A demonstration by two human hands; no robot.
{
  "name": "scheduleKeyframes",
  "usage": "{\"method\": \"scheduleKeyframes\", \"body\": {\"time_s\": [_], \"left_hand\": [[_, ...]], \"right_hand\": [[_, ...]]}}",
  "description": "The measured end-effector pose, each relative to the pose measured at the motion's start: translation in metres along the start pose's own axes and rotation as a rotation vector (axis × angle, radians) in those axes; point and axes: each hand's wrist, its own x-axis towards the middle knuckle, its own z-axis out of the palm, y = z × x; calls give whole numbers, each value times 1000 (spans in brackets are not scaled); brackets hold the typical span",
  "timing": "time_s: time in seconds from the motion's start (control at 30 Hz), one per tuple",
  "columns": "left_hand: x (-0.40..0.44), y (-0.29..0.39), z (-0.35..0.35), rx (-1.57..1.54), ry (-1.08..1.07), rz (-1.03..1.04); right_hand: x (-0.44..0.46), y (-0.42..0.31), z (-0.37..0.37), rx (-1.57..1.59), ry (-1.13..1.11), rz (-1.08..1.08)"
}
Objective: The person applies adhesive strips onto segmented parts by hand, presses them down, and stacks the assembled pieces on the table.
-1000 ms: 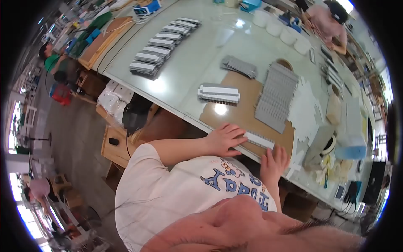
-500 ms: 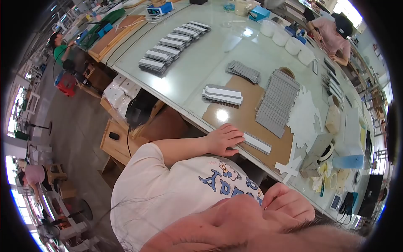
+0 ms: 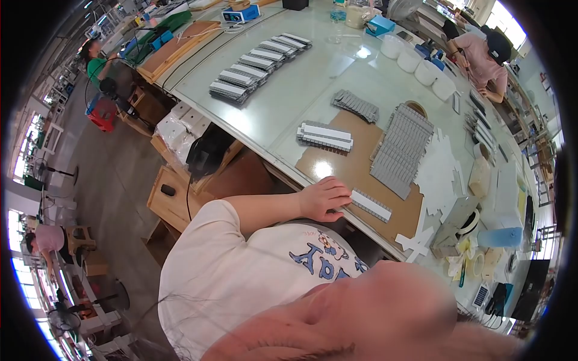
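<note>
At the table's near edge, my left hand [image 3: 325,199] has its fingers bent over the near end of a toothed grey strip with a white band [image 3: 370,205]. The rest of that strip lies on a brown board [image 3: 409,219]. My right hand [image 3: 415,295] appears as a blurred skin-coloured shape close to my face; its fingers cannot be made out. Beyond the strip lie a wide sheet of joined grey strips [image 3: 402,150], a stack of grey-and-white strips [image 3: 325,136] and another grey stack [image 3: 355,106].
Several bundles of grey-and-white strips [image 3: 260,63] stand in a row on the glossy table [image 3: 271,114]. White cut scraps [image 3: 438,171] and tape rolls [image 3: 468,221] lie at the right. White tubs [image 3: 409,61] stand further back. A co-worker [image 3: 481,60] sits across the table.
My right hand, earlier curled beside my face with fingers showing, is now a blur over it. My left hand stays at the strip's end. The whole view has shifted slightly.
</note>
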Motion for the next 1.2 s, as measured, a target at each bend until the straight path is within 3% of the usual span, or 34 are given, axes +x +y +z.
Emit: {"method": "scheduleKeyframes", "body": {"time_s": [0.7, 0.93, 1.0, 1.1, 1.2], "left_hand": [[1, 1, 0, 9, 10, 21], [0, 0, -1, 3, 7, 22], [0, 0, -1, 1, 11, 27], [-1, 0, 0, -9, 6, 22], [-1, 0, 0, -1, 0, 19]], "right_hand": [[0, -10, -1, 133, -32, 90], [7, 5, 4, 280, -13, 5], [17, 6, 5, 164, -54, -99], [9, 10, -8, 219, -191, -36], [10, 3, -6, 177, -156, -1]]}}
